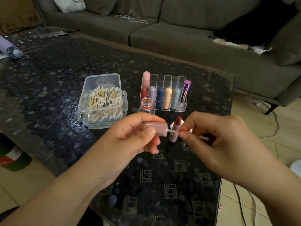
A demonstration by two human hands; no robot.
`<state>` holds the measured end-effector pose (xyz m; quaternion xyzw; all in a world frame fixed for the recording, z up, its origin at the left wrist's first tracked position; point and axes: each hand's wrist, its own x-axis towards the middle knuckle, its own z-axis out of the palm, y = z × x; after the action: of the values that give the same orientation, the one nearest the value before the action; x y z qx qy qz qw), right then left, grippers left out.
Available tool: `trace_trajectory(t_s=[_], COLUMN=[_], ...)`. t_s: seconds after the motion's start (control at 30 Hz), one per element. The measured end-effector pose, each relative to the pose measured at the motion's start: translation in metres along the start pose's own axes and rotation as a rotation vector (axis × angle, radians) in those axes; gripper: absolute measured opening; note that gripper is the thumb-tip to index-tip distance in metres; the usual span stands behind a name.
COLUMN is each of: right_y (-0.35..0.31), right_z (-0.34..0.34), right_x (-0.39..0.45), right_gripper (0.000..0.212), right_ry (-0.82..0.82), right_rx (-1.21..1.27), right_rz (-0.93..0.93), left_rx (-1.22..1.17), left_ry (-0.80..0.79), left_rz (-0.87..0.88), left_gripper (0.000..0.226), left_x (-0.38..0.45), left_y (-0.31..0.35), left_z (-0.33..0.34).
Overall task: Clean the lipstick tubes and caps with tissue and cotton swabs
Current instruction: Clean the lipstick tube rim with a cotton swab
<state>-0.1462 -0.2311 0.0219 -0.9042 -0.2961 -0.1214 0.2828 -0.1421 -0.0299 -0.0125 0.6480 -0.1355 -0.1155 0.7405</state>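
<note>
My left hand (130, 137) grips a mauve lipstick cap (155, 128) held sideways, its open end facing right. My right hand (216, 141) pinches a cotton swab (174, 131); one tip is inside the cap's mouth, and the other white tip shows near my palm. Behind the swab, an open lipstick tube (175, 128) with a dark red bullet stands upright on the table. A bit of white tissue shows behind that tube and my right fingers.
A clear box of cotton swabs (101, 101) stands open at mid-left. A clear acrylic organizer (167, 79) holds several coloured lipsticks. A small open bottle (146, 105) stands before it. The dark glass table (57, 82) ends at right; a sofa lies beyond.
</note>
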Motion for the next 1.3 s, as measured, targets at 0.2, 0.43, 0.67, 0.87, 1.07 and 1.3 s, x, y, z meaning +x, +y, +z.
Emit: trace_trajectory(t_s=[0.2,0.43,0.67,0.87,1.07,1.3], right_y=[0.0000,-0.0031,-0.0055,-0.0041,-0.0027,-0.0005], right_z=[-0.0009,0.0002,0.0028,0.0009,0.0014,0.0002], right_x=[-0.0006,-0.0018,-0.0023,-0.0005,-0.0018,-0.0035], right_gripper=[0.006,0.010,0.011,0.014,0.015,0.008], right_ry=[0.036,-0.049,-0.060,-0.027,-0.016,-0.024], right_rx=[0.040,0.025,-0.028,-0.048,-0.005,0.104], right_rz=[0.001,-0.076,-0.074,-0.028,-0.032,-0.037], left_rx=[-0.060,0.030,-0.003,-0.005,0.070,-0.007], left_ry=[-0.001,0.049,0.065,0.053,0.035,-0.009], left_rz=[-0.012,0.028,0.058,0.061,0.054,0.032], left_gripper=[0.025,0.023,0.022,0.023,0.024,0.027], left_x=[0.0006,0.0020,0.0027,0.0017,-0.0001,-0.0004], left_y=[0.0007,-0.0009,-0.0001,-0.0028,0.0008,0.0006], left_z=[0.0041,0.0045,0.0016,0.0014,0.0009,0.0001])
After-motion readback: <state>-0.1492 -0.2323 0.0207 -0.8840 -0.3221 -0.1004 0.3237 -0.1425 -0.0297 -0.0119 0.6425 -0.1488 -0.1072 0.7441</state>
